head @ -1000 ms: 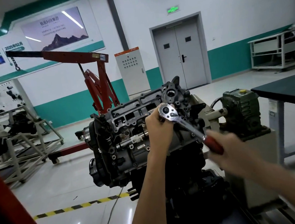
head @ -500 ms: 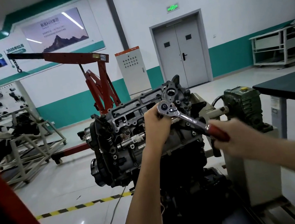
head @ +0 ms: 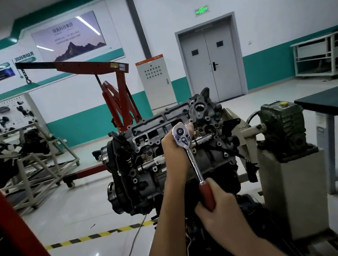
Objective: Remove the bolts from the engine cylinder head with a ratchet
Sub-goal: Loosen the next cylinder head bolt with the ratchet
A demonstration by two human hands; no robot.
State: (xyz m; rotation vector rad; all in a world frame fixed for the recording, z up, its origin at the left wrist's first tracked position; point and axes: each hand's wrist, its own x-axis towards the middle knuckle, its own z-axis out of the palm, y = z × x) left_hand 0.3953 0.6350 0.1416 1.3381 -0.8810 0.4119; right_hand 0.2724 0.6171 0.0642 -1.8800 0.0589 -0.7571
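Note:
The engine cylinder head sits tilted on a stand at the centre, with several small bolts on its face. A chrome ratchet with a red handle stands against the head, its round head uppermost. My left hand wraps round the ratchet's head and holds it to the engine. My right hand grips the red handle, which points down towards me. The socket and the bolt under it are hidden behind my left hand.
A green gearbox on a beige pedestal stands right of the engine. A dark-topped table is at far right. A red engine hoist stands behind. A red frame fills the lower left. Yellow-black tape crosses the floor.
My right hand has swung the ratchet handle from out to the right down towards me. My left hand has stayed on the ratchet's head.

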